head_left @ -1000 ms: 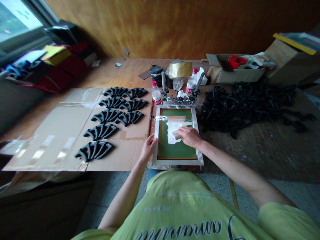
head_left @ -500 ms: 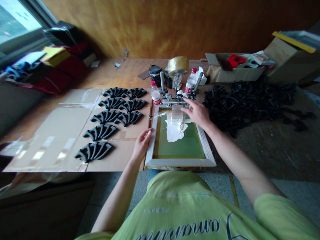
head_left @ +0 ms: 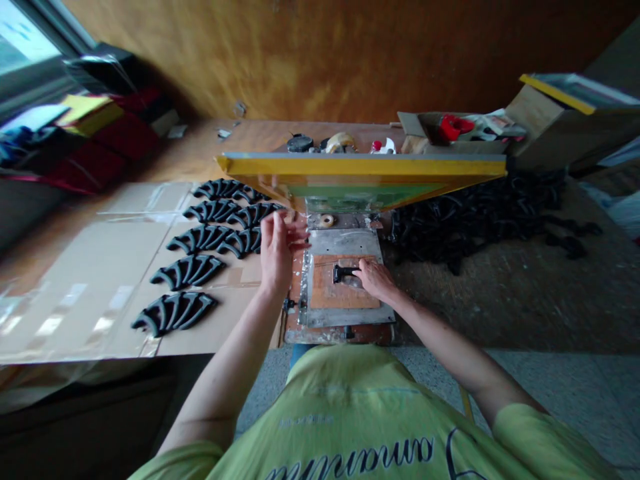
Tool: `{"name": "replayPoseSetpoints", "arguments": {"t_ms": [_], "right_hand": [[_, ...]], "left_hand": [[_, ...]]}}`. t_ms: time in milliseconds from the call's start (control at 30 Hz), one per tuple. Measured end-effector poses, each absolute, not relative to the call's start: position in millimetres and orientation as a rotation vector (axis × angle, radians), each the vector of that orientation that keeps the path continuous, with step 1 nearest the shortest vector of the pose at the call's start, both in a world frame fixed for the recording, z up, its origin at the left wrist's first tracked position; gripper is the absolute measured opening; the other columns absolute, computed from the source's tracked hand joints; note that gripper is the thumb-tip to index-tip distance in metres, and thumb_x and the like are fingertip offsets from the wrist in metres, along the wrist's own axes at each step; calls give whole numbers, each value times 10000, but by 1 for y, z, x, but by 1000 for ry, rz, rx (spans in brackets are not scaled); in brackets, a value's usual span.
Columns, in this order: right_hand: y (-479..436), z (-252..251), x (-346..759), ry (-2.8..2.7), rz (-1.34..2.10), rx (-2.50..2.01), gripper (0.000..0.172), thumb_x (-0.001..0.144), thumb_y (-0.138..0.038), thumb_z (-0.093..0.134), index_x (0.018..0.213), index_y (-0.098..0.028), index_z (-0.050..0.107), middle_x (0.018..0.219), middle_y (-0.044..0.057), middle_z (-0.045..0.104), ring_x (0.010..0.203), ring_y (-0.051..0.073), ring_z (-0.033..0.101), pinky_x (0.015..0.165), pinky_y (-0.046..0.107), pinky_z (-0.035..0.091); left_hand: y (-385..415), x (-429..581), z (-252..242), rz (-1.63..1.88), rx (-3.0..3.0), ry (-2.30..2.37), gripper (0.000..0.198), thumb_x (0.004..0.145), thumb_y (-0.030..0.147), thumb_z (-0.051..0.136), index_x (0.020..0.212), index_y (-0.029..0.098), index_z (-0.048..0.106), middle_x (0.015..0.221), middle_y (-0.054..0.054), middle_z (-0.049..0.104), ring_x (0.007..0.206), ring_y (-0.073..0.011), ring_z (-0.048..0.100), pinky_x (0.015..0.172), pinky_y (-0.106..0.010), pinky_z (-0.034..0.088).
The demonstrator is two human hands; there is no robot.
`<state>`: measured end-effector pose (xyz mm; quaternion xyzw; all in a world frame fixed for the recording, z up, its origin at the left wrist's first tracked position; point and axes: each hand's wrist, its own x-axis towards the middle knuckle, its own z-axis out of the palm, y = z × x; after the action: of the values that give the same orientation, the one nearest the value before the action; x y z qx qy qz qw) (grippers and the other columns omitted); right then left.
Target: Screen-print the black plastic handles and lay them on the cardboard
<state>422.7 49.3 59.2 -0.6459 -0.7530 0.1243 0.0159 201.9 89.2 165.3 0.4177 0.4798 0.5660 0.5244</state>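
Note:
The screen-printing frame (head_left: 360, 167) is swung up, its yellow edge facing me. Under it lies a metal base plate (head_left: 345, 317) with a brown pad (head_left: 335, 297). A small black plastic part (head_left: 344, 273) rests on that pad. My right hand (head_left: 376, 279) has its fingers closed on the right end of the part. My left hand (head_left: 276, 248) is raised beside the plate's left edge under the lifted frame, fingers stretched out and empty.
Several black curved parts (head_left: 200, 267) lie in rows on flattened cardboard (head_left: 90, 280) to the left. A big heap of black parts (head_left: 480, 213) sits to the right. Bottles, tape and tins stand behind the frame, cardboard boxes (head_left: 560, 113) at the far right.
The frame has been swung up from flat to raised. My right hand left the white cloth on the screen and came down onto the black part; my left hand let go of the frame's edge.

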Motion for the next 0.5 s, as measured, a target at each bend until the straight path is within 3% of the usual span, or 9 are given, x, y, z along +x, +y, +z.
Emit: {"name": "replayPoseSetpoints", "arguments": {"t_ms": [67, 133, 233, 333, 433, 500], "right_hand": [[42, 68, 414, -2233, 434, -2052, 213, 1023, -319, 472, 1053, -141, 584, 944, 131, 673, 913, 235, 635, 765, 304, 463], [27, 75, 400, -2185, 396, -1953, 186, 1024, -302, 468, 1029, -153, 579, 953, 121, 664, 936, 235, 618, 788, 308, 455], [5, 78, 379, -2357, 348, -1548, 147, 1002, -262, 509, 923, -170, 592, 939, 99, 648, 963, 230, 578, 848, 323, 441], [15, 78, 391, -2485, 349, -1217, 208, 996, -309, 539, 852, -181, 615, 904, 61, 648, 944, 207, 555, 877, 326, 426], [69, 80, 449, -2385, 238, -1407, 205, 999, -292, 530, 890, -178, 661, 954, 62, 664, 973, 199, 548, 916, 328, 414], [116, 83, 498, -2280, 129, -1705, 195, 984, -233, 525, 905, -164, 689, 996, 89, 673, 1011, 214, 548, 933, 337, 415]], "left_hand": [[52, 214, 137, 972, 900, 1199, 685, 791, 755, 541, 1048, 125, 614, 823, -104, 704, 658, -184, 671, 561, -275, 536], [15, 228, 109, 586, 780, 1164, 717, 734, 763, 606, 1042, 117, 644, 879, -159, 721, 775, -267, 704, 558, -314, 545], [-14, 237, 80, 674, 591, 1111, 610, 779, 715, 592, 977, 140, 637, 910, -134, 717, 867, -246, 693, 659, -327, 571], [-5, 214, 63, 807, 525, 1208, 532, 761, 650, 632, 944, 152, 594, 824, -75, 694, 697, -183, 660, 596, -290, 543], [19, 158, 43, 837, 772, 1553, 532, 803, 670, 517, 957, 164, 561, 644, -9, 623, 498, -132, 542, 474, -227, 428], [31, 118, 26, 700, 1020, 1881, 553, 858, 678, 361, 906, 163, 558, 536, 6, 556, 435, -141, 486, 443, -234, 384]]}}
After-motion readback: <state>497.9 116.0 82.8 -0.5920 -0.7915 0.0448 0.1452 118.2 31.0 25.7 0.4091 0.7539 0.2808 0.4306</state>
